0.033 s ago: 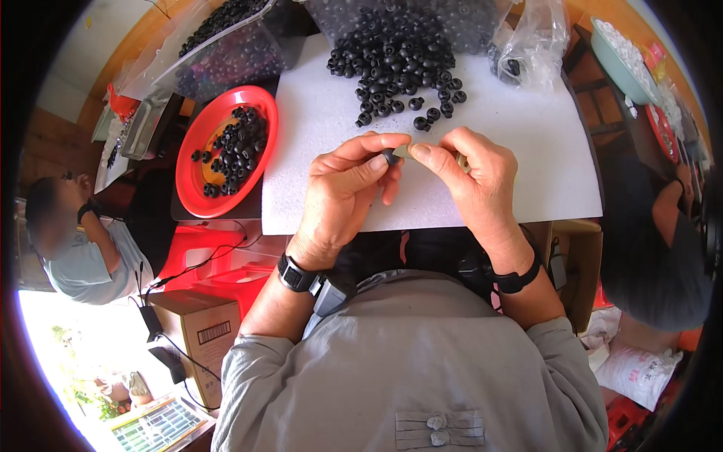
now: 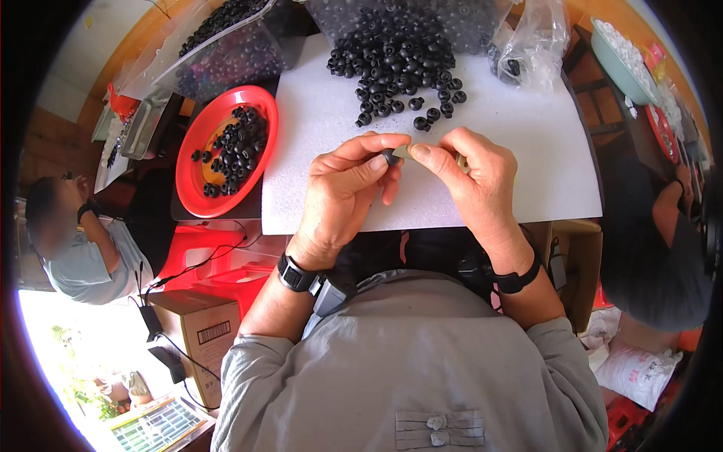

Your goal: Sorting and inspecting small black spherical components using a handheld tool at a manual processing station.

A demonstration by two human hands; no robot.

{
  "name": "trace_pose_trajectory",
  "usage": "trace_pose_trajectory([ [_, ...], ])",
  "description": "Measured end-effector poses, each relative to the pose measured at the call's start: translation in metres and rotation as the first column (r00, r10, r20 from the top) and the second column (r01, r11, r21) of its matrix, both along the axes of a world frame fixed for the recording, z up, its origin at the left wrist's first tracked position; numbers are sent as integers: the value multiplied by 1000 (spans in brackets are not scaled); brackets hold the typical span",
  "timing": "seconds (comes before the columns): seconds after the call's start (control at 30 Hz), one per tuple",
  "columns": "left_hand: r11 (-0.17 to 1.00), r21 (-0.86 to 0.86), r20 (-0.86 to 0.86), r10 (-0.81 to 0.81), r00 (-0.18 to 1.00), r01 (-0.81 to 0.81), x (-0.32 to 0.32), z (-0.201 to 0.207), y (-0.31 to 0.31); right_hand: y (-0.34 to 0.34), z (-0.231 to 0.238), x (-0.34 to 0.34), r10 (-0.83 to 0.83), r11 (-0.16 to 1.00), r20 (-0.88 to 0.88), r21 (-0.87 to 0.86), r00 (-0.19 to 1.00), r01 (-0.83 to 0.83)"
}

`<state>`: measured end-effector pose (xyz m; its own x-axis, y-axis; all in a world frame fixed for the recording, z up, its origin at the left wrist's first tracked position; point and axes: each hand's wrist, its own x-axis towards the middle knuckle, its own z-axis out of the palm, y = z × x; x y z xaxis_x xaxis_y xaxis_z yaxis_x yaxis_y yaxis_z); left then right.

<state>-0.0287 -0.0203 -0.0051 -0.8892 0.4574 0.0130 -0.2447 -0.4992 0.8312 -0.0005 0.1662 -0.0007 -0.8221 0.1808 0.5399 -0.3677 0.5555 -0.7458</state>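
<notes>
Over the near part of a white foam sheet (image 2: 542, 162), my left hand (image 2: 343, 184) pinches a small round black part (image 2: 390, 157) between thumb and fingertips. My right hand (image 2: 478, 177) is closed on a small knife (image 2: 403, 152), whose short greyish blade meets the black part. Most of the knife's handle is hidden in my fingers. Just beyond my hands, a heap of similar black knob-like parts (image 2: 392, 64) spreads over the sheet, a few lying loose at its near edge. To the left, a red oval tray (image 2: 187, 177) holds more of them.
Clear plastic bins (image 2: 233, 56) of black parts stand along the far side, beside a crumpled clear bag (image 2: 538, 45). Other people sit at left (image 2: 98, 248) and right (image 2: 655, 241). A cardboard box (image 2: 199, 339) with black cables stands at lower left, near red stools (image 2: 199, 252).
</notes>
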Motion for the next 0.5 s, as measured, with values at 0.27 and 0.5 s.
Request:
trace_pose_trajectory([
  [0.27, 1000, -12, 33, -1, 999, 2, -1, -3, -2, 3, -6, 1, 8, 992, -72, 126, 997, 1],
  [0.5, 998, -56, 26, 9, 1000, -7, 1, 3, 1, 2, -1, 5, 19, 1000, -110, -13, 994, -21],
])
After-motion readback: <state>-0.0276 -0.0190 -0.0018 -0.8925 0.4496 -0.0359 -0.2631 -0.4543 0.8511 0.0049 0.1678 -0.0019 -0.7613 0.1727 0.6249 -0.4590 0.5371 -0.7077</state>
